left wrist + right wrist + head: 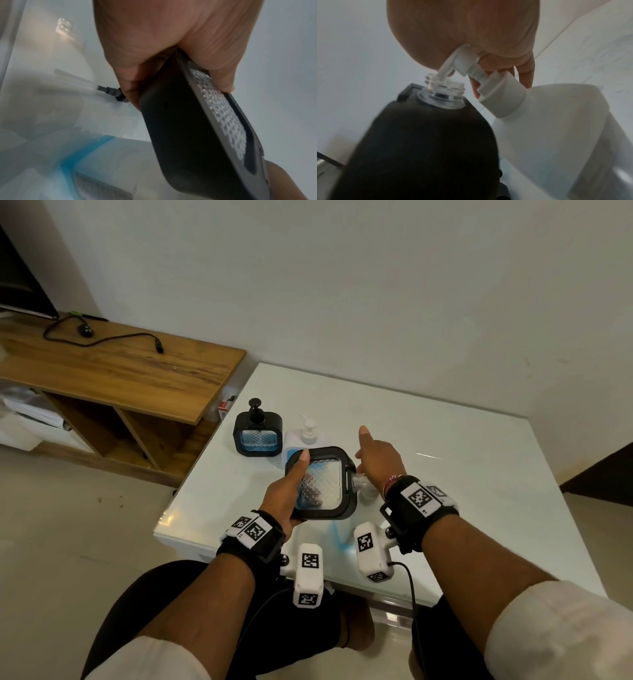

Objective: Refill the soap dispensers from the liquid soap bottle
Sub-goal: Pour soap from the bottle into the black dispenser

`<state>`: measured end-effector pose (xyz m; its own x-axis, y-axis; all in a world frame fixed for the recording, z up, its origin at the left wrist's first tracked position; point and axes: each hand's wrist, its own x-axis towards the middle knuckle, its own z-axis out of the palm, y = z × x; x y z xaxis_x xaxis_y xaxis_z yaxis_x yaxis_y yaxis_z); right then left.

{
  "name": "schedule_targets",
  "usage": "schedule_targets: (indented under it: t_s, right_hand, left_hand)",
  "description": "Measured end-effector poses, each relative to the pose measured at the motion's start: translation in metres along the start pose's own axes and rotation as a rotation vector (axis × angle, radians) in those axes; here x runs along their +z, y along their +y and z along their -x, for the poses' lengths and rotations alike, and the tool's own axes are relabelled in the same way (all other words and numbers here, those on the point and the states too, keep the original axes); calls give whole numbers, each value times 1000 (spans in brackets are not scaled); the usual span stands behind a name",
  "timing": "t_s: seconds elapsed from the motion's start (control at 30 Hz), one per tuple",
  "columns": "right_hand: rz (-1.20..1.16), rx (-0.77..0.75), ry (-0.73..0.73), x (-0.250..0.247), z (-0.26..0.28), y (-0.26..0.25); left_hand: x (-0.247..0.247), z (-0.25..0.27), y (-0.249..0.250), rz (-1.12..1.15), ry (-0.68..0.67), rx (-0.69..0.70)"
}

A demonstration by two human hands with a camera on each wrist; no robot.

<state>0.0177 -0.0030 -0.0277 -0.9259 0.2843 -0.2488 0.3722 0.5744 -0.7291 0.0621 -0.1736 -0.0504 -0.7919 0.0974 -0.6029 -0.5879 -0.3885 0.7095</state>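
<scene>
My left hand (284, 491) grips a black square soap dispenser (322, 484) with a clear patterned window, tipped on its side above the table. Its clear threaded neck (443, 86) is uncapped and points right. The spout of a white soap bottle (547, 121) sits in that neck. My right hand (380, 457) presses its palm on the bottle's pump head (462, 60), fingers stretched out. In the left wrist view my fingers (171, 33) wrap the dispenser (180, 128). A black pump with its tube (113, 93) lies on the table.
A second black dispenser (257, 436) with its pump on stands at the back left of the white table (445, 474), next to another white pump bottle (305, 436) with blue soap. A wooden shelf unit (120, 364) with a cable stands to the left.
</scene>
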Motion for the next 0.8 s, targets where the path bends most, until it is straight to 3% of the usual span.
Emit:
schedule_targets:
  t_s: [0.23,0.37,0.63,0.8]
  right_hand:
    - [165,38,-74,2,-3,3]
    - [46,46,-73,-3,2,1]
    - [105,89,-38,0,1,3]
    - [102,-42,23,-3,8,-3]
  left_hand:
    - [3,-2,0,-3,-7,-2]
    - [3,0,-1,0,-16,4]
    - [3,-3,-1,-9,6,13]
    - [1,-1,-2,-1,12,19]
